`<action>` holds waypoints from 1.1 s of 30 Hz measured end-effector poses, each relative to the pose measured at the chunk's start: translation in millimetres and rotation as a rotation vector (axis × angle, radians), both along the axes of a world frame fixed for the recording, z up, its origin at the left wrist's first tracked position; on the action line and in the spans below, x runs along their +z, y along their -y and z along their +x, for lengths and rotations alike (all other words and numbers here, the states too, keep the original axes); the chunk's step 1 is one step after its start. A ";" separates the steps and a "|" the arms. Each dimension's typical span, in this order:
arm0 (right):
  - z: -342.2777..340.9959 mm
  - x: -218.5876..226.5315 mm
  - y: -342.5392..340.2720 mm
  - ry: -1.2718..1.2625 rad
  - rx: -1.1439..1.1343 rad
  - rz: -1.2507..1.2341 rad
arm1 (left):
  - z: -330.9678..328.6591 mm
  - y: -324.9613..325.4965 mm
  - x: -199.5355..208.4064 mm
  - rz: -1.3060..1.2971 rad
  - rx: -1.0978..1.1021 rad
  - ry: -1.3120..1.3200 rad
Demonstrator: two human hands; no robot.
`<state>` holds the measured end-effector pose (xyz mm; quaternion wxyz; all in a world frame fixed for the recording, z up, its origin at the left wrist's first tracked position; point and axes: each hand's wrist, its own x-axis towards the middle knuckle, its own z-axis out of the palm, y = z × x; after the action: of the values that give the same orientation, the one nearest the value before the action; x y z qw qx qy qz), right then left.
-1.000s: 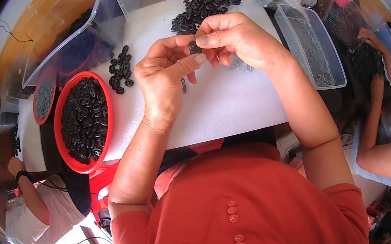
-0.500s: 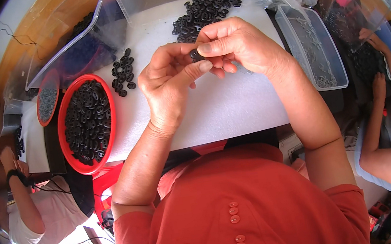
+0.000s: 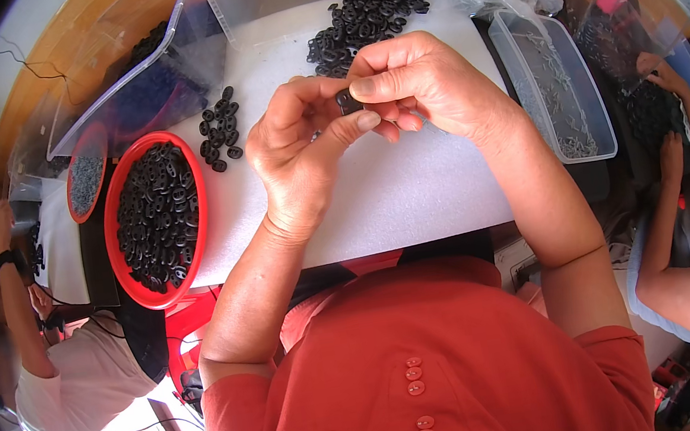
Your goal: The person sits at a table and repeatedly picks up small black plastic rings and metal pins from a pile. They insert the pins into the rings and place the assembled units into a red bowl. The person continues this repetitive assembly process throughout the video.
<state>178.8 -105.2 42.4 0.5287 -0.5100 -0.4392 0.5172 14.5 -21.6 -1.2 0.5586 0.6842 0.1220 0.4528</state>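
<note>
Above the white foam-topped table, my two hands meet over one small black oval piece [image 3: 349, 101] with holes in it. My left hand [image 3: 293, 139] has it between thumb and bent fingers. From the other side, my right hand [image 3: 423, 83] pinches the same piece with thumb and forefinger. Fingers hide part of it. A loose group of matching black pieces [image 3: 219, 130] lies left of my left hand. Beyond my hands spreads a larger heap of black pieces [image 3: 371, 16].
At left stand a red bowl [image 3: 202, 234] of black pieces and a smaller red dish [image 3: 74, 206] of small grey parts. A clear box [image 3: 607, 150] with thin metallic parts is at right. Clear bins [image 3: 128, 87] line the back. Co-workers [image 3: 87, 371] sit on both sides.
My left thumb has shifted slightly and more of the black piece shows between my hands. The left co-worker's arm has reached farther forward.
</note>
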 end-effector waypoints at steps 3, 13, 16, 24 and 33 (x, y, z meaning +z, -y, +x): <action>1.1 -1.3 0.5 -0.004 0.025 -0.010 | -4.2 4.0 7.9 -0.049 -0.009 -0.089; -5.3 -10.4 -3.6 -0.275 0.074 -0.051 | -5.9 -0.4 3.4 -0.065 -0.071 0.051; -2.5 -17.4 -3.9 -0.325 0.117 -0.027 | -6.9 -0.2 7.9 -0.085 -0.053 0.022; 6.8 -7.2 -2.3 0.043 -0.145 0.162 | -72.4 -30.2 45.8 -0.080 0.244 -0.086; 19.3 13.7 10.8 -0.010 -0.373 0.220 | -92.0 -46.3 33.6 0.591 0.399 -0.462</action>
<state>198.0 -115.9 56.1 0.6697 -0.5191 -0.3886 0.3619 -77.5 24.8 32.4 0.1977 0.8613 0.2392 0.4023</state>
